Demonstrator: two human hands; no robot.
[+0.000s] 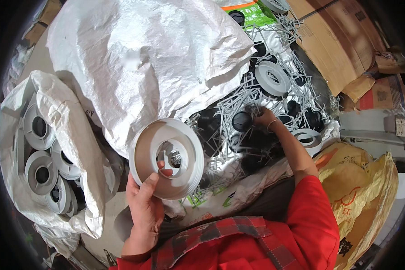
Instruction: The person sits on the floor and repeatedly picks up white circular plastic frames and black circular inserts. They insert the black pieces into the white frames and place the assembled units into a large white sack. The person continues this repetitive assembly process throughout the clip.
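We could lose the grey ring, in our judgement, if it twists, since our left hand clasps only its near edge, thumb in front and a fingertip showing through the hole; the tangled grey sticks might snag our right hand, whose closure we cannot tell. The ring extends beyond and rightward of the left thumb; a black cap sits just left of the right hand.

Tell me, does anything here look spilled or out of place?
The thin grey sticks by the right hand might seem spilled: they lie tangled every which way, mixed with round black parts, whereas several grey rings sit gathered in the white bag at left.
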